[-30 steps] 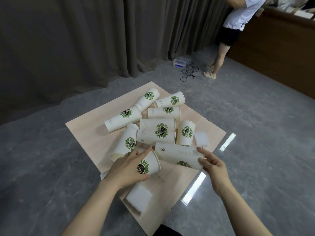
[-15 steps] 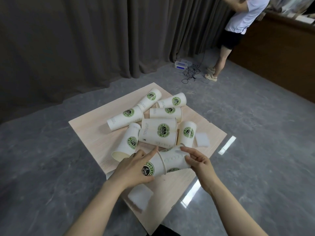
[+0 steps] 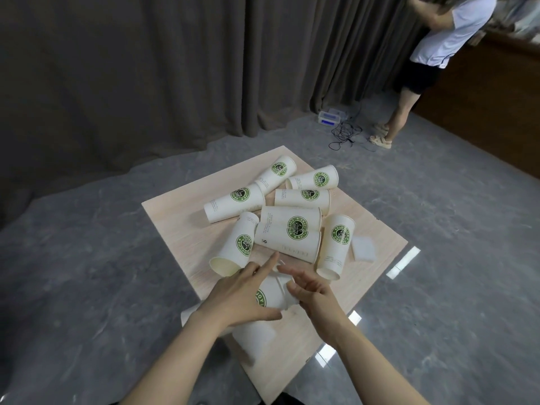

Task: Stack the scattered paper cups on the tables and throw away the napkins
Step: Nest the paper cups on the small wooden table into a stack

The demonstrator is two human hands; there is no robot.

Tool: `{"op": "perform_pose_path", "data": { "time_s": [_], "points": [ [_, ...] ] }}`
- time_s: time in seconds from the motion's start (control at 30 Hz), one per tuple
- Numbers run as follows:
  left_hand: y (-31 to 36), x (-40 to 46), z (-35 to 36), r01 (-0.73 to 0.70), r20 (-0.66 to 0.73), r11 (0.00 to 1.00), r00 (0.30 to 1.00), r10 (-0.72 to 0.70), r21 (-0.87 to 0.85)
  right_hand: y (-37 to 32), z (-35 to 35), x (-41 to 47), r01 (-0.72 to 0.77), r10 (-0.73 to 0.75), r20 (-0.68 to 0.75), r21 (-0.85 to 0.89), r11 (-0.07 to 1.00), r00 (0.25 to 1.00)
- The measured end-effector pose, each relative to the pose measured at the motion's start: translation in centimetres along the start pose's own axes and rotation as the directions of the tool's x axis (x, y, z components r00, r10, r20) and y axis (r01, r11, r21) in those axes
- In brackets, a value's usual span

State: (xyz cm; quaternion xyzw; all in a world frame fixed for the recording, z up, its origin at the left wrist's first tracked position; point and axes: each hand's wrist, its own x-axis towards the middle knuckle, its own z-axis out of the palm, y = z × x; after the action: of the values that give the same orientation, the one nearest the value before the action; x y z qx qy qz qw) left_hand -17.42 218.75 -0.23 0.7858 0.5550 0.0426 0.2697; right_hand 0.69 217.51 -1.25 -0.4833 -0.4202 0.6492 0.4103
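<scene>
Both hands (image 3: 274,296) hide most of the held cup (image 3: 273,293).

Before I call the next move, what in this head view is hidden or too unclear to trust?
- Nested white paper cups with green logos: mostly covered by the left hand and right hand; their count is unclear.
- White napkin at the near table edge: partly under the left forearm, blurred.
- White napkin at the table's left edge: mostly behind the left wrist.
- Small print on the cups: too small to read.
</scene>
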Motion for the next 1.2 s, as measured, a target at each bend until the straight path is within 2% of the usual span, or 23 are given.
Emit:
{"op": "perform_pose_path", "data": {
  "time_s": [0.2,0.3,0.4,0.43,0.5,0.57,0.63,0.73,0.83,0.9,1.0,1.2],
  "points": [
    [-2.0,-1.5,-0.1,0.123,-0.036,0.990,0.991,-0.125,-0.068,0.3,2.4,1.2,-0.010,0.021,0.106,-0.111,0.994,0.994],
    [-3.6,-2.7,-0.4,0.201,-0.065,0.977,0.976,-0.206,-0.076,0.0,3.4,2.3,0.005,0.014,0.113,-0.168,0.986,0.993],
    [-5.3,-4.1,-0.9,0.283,-0.094,0.952,0.951,-0.295,-0.118,0.3,4.2,3.8,0.071,-0.036,0.098,-0.375,0.924,0.995],
    [-5.8,-4.7,-1.2,0.307,-0.100,0.943,0.942,-0.320,-0.125,0.7,4.5,4.4,0.127,-0.084,0.111,-0.483,0.866,0.990],
    [-6.6,-5.6,-1.5,0.354,-0.104,0.925,0.924,-0.368,-0.135,1.9,4.9,5.6,0.239,-0.142,0.193,-0.726,0.645,0.971],
    [-7.3,-6.6,-1.6,0.395,-0.107,0.906,0.905,-0.412,-0.153,2.8,5.6,6.5,0.273,-0.052,0.278,-0.862,0.427,0.959],
    [-7.7,-7.5,-1.6,0.428,-0.112,0.888,0.887,-0.448,-0.166,3.6,6.2,7.0,0.333,-0.013,0.341,-0.909,0.252,0.940],
    [-8.1,-9.0,-1.5,0.462,-0.123,0.869,0.866,-0.486,-0.180,4.8,6.9,7.5,0.368,0.028,0.372,-0.924,0.101,0.928],
    [-8.4,-10.1,-1.3,0.491,-0.128,0.851,0.847,-0.516,-0.187,5.7,6.9,8.0,0.358,0.089,0.357,-0.934,0.000,0.930],
    [-8.6,-10.5,-1.2,0.503,-0.125,0.841,0.838,-0.531,-0.198,5.8,6.7,8.1,0.349,0.100,0.344,-0.937,-0.036,0.934],
    [-8.6,-10.8,-1.3,0.513,-0.117,0.837,0.835,-0.538,-0.191,5.7,6.4,7.8,0.348,0.063,0.346,-0.937,-0.026,0.936],
    [-7.8,-10.1,-1.7,0.493,-0.117,0.854,0.850,-0.514,-0.167,4.2,5.6,6.9,0.388,-0.252,0.367,-0.921,0.037,0.895]
  ]
}}
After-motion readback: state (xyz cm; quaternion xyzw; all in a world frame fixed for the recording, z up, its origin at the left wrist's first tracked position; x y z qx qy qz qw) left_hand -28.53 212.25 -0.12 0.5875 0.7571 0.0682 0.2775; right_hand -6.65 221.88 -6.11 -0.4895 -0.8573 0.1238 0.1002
